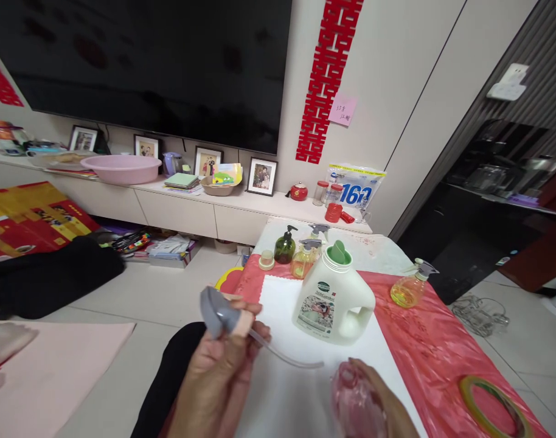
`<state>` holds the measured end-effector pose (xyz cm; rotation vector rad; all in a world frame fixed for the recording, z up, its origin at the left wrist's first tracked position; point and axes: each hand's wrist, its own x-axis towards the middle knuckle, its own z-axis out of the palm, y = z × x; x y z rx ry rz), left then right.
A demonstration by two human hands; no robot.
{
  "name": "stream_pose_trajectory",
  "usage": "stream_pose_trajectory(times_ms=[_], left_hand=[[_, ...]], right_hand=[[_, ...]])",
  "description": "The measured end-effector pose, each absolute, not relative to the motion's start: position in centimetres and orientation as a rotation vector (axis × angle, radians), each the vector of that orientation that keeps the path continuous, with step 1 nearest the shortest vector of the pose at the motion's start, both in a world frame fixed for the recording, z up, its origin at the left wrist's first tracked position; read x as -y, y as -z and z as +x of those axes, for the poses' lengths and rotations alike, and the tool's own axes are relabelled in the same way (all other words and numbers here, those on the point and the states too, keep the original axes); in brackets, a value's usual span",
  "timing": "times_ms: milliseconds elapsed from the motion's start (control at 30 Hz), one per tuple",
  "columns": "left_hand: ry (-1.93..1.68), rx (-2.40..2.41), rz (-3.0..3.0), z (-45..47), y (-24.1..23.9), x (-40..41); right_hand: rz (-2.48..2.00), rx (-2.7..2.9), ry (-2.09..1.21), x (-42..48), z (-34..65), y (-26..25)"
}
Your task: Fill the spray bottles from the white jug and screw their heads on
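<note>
My left hand (216, 377) holds a grey spray-pump head (221, 313) with a pink collar; its thin clear tube (287, 359) trails right over a white sheet (282, 389). My right hand (373, 404) grips a small pink translucent bottle (355, 401) at the bottom edge, blurred. Just beyond both hands stands a big white detergent jug (335, 298) with a green funnel (339, 250) in its neck.
A red cloth (433, 340) covers the table. On it are a yellow spray bottle (410, 286) at right, a dark green pump bottle (284, 246), two more spray bottles (305, 255), a small jar (266, 260) and a tape roll (492, 404). A TV cabinet (182, 210) lies beyond.
</note>
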<state>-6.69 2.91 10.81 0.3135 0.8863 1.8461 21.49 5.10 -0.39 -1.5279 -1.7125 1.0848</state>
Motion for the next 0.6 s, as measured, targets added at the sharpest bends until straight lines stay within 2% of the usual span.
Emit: stream_pose_trajectory(times_ms=[133,333,467,600], left_hand=[[-1.83,-0.858,0.2,-8.7,-8.9,-3.0],[-1.541,-0.915,0.273,-5.5,-4.8,-1.7],[-1.47,-0.988,0.292,-4.1,-4.1,-1.6],[-1.471,-1.056,0.284,-4.1,-3.8,-2.1]], right_hand=[[-1.643,1.766,-0.664,-7.8,24.3,-4.5],[-1.572,2.017,-0.011,-14.6,23.8,-13.8],[-1.424,2.227,0.41,-17.6,22.0,-16.8],[-1.401,2.313,0.683,-18.9,20.8,-18.2]])
